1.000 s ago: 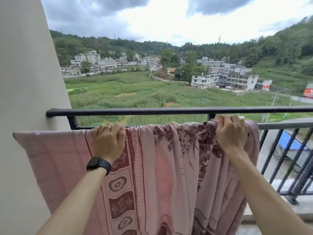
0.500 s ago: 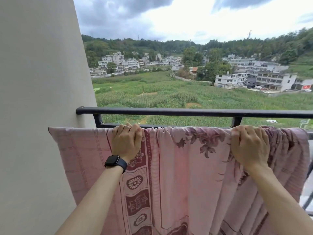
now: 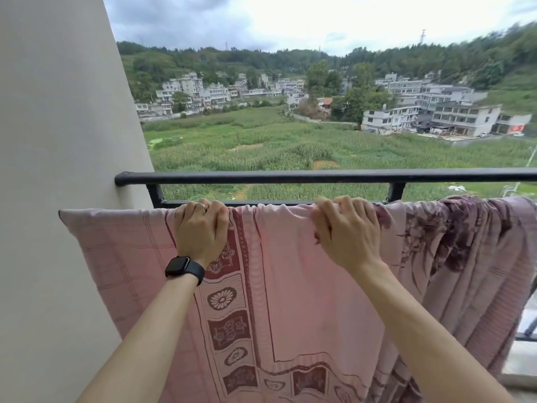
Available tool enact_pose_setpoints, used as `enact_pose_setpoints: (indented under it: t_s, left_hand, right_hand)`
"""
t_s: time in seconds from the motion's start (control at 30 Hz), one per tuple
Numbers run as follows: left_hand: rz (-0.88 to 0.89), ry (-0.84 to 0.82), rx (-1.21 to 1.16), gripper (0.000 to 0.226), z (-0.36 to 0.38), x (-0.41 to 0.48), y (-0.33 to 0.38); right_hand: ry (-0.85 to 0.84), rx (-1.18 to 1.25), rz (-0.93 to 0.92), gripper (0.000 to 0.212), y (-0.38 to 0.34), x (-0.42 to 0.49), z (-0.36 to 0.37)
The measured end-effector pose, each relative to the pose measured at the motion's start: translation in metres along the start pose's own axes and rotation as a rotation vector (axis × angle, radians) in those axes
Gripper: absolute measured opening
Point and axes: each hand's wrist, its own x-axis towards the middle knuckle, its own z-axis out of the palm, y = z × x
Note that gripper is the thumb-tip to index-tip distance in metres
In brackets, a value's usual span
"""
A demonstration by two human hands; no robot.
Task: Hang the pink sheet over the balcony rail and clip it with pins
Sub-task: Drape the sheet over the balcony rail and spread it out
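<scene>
The pink sheet [image 3: 290,286], patterned with maroon flowers and borders, hangs over the lower bar of the black balcony rail [image 3: 290,176]. The bar under it is mostly hidden by cloth. My left hand [image 3: 202,231], with a black watch on the wrist, grips the sheet's top fold left of centre. My right hand [image 3: 345,231] grips the top fold near the middle, fingers curled over the bar. To the right the sheet is bunched in folds. No pins are in view.
A pale wall [image 3: 58,170] stands close on the left, where the rail ends. Beyond the rail lie green fields and white buildings far below. Vertical rail bars [image 3: 530,324] show at the lower right past the sheet's edge.
My right hand has slid left along the top fold, closer to my left hand. The view has shifted left, and more bunched cloth now lies right of my right hand.
</scene>
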Motion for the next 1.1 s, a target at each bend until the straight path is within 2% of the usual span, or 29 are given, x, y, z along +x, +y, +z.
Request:
enact_pose_setpoints:
  t_s: [0.1,0.17,0.3,0.43,0.57,0.67,0.73,0.77,0.8,0.9,0.97,1.03,1.1]
  left_hand:
    - [-0.012,0.008,0.020,0.037,0.002,0.001,0.002]
    - [0.003,0.017,0.025,0.036,0.003,0.000,0.002]
    - [-0.009,0.039,0.007,0.036,0.002,0.001,0.002]
    - [0.012,0.039,-0.006,0.035,0.003,-0.001,-0.011]
    - [-0.006,0.068,-0.035,0.031,0.006,0.002,-0.007]
    - [-0.199,0.114,-0.143,0.024,0.006,0.007,0.010]
    - [-0.391,0.167,-0.233,0.026,0.002,0.016,0.032]
    - [-0.420,0.181,-0.239,0.029,0.000,0.022,0.050]
    - [-0.392,0.162,-0.241,0.030,-0.002,0.027,0.074]
    - [-0.085,-0.022,-0.316,0.027,-0.002,0.031,0.175]
    - [0.075,-0.139,-0.259,0.032,0.006,0.024,0.243]
    - [0.102,-0.224,-0.161,0.038,0.019,0.014,0.281]
    - [0.085,-0.242,-0.057,0.042,0.032,0.008,0.289]
  right_hand:
    - [0.016,-0.076,0.150,0.050,0.060,-0.006,-0.013]
    - [0.000,-0.097,0.188,0.051,0.078,-0.010,-0.021]
    - [-0.023,0.002,0.367,0.046,0.032,0.012,-0.016]
    - [-0.081,0.060,0.164,0.045,-0.030,0.020,-0.003]
    - [-0.128,0.028,0.115,0.049,-0.009,0.008,-0.008]
    - [-0.025,0.008,0.201,0.048,0.053,-0.010,-0.024]
    - [0.029,0.125,0.281,0.049,0.097,-0.019,-0.042]
    - [0.035,0.186,0.293,0.048,0.113,-0.021,-0.050]
    - [0.036,0.213,0.280,0.046,0.124,-0.021,-0.054]
    - [0.060,0.083,0.200,0.036,0.131,-0.020,-0.051]
    - [0.107,0.059,0.228,0.028,0.136,-0.017,-0.047]
    - [0.136,0.133,0.278,0.030,0.152,-0.016,-0.046]
    - [0.135,0.128,0.213,0.035,0.171,-0.019,-0.044]
